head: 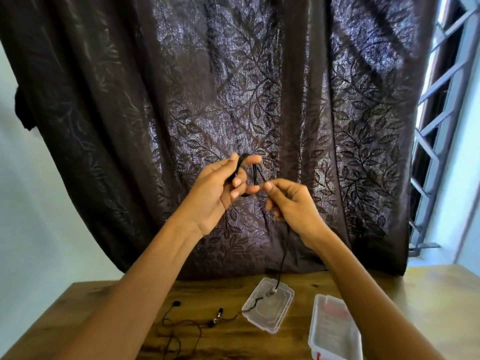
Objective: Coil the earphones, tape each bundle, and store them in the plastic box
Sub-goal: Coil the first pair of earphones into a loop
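Observation:
I hold a black earphone cable (255,171) up in front of the curtain. Several loops of it are wound around the fingers of my left hand (220,189). My right hand (291,203) pinches the free length just right of the loops. From there the cable hangs down (283,255) and its plug end rests on the clear box lid (268,306) on the table. A second black earphone (181,324) lies loose and tangled on the wood at the left of the lid. The clear plastic box (335,331) stands at the right of the lid.
A wooden table (117,302) spans the bottom of the view. A dark leaf-patterned curtain (233,87) hangs behind it. A barred window (441,100) is at the right, a pale wall at the left.

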Demonstrator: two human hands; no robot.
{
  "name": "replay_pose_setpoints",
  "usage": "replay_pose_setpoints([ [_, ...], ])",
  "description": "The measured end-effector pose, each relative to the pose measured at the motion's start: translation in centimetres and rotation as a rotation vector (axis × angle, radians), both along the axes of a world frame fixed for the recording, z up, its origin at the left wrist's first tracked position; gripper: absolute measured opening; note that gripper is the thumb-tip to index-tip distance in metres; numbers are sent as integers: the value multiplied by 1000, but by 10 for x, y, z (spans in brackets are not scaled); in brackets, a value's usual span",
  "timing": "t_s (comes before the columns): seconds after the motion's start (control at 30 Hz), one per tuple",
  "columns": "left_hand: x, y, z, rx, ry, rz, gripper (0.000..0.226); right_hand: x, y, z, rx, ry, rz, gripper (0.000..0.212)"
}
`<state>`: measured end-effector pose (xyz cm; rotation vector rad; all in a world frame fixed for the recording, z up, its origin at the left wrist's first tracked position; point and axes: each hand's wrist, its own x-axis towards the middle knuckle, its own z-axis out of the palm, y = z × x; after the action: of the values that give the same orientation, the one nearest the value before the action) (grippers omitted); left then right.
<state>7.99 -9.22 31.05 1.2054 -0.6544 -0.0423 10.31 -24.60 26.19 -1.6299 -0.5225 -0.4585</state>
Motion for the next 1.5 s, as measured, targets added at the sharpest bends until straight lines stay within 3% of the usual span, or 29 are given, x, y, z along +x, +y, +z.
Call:
replay_pose_setpoints([
  [0.17, 7, 0, -2, -143, 31, 33, 34, -9, 11, -26, -188, 60, 45, 21],
  [0.3, 11, 0, -7, -72, -31, 143, 32, -19, 16, -40, -319, 85, 52, 10],
  [0.43, 12, 0, -15, 176, -204, 320, 28, -32, 17, -36, -551, -81, -111, 18],
  [0.53, 13, 1, -23, 335, -323, 395, 29, -38, 17, -27, -692, -331, -327, 20],
  [0.63, 14, 4, -28, 456, -339, 398, 31, -37, 12, -16, -793, -582, -565, 23],
  [0.77, 13, 7, -32, 471, -286, 288, 31, -37, 1, 6, -849, -723, -656, 23],
  [0.93, 4, 5, -31, 506, -248, 196, 24, -34, -9, 30, -833, -793, -584, 23],
  [1.2, -11, 6, -19, 334, -131, 56, 32, -15, -28, 48, -708, -705, -502, 19],
  [1.37, -12, 9, -13, 98, -19, -31, 33, -5, -31, 33, -475, -493, -387, 18],
  [1.5, -10, 10, -8, -72, 76, -96, 35, -2, -26, 13, -128, -140, -92, 22],
])
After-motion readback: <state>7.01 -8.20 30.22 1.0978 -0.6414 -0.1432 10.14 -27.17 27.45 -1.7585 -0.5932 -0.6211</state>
